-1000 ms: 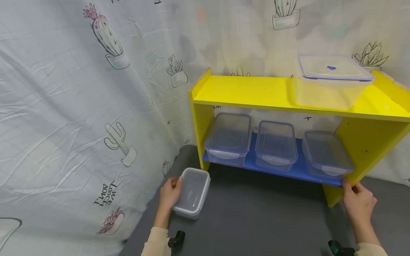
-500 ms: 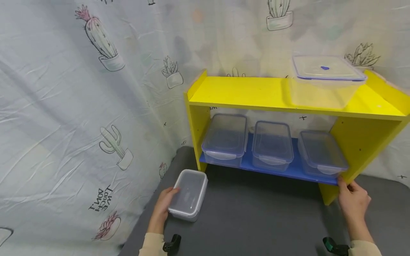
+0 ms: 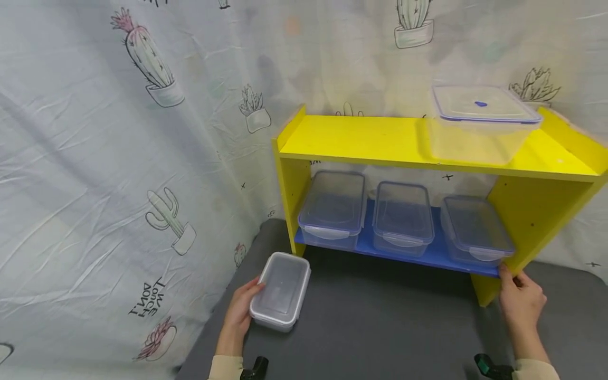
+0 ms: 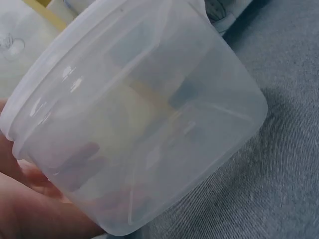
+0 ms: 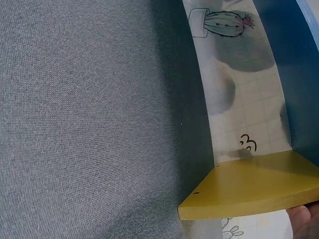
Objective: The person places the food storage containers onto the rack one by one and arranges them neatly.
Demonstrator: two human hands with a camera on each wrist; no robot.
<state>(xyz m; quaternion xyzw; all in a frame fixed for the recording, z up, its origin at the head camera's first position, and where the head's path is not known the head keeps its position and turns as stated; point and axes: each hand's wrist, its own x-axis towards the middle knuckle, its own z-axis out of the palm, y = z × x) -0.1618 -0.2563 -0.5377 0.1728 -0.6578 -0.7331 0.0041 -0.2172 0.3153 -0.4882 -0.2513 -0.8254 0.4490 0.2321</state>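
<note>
My left hand (image 3: 239,310) grips a clear food storage container (image 3: 281,289) with a whitish lid, left of the shelf and over the grey surface. The thumb lies on the lid's left edge. In the left wrist view the container (image 4: 149,119) looks tilted, and the fingers show blurred through its wall. On the far right, my right hand (image 3: 522,302) holds the yellow shelf unit (image 3: 546,221) at its lower right, where the side panel meets the blue board (image 3: 363,240). Only a few fingertips (image 5: 301,219) show beside the yellow panel in the right wrist view.
Three lidded clear containers stand in a row on the blue board: left (image 3: 332,208), middle (image 3: 404,216) and right (image 3: 477,229). A larger lidded box (image 3: 482,124) sits on the yellow top. Behind hangs a cactus-print cloth (image 3: 204,132). Beneath everything spreads the grey surface (image 3: 380,322).
My left thumb has shifted down along the lid's left edge, and the container has turned slightly in the hand. My right hand stays at the same corner of the shelf. The head view shifts slightly.
</note>
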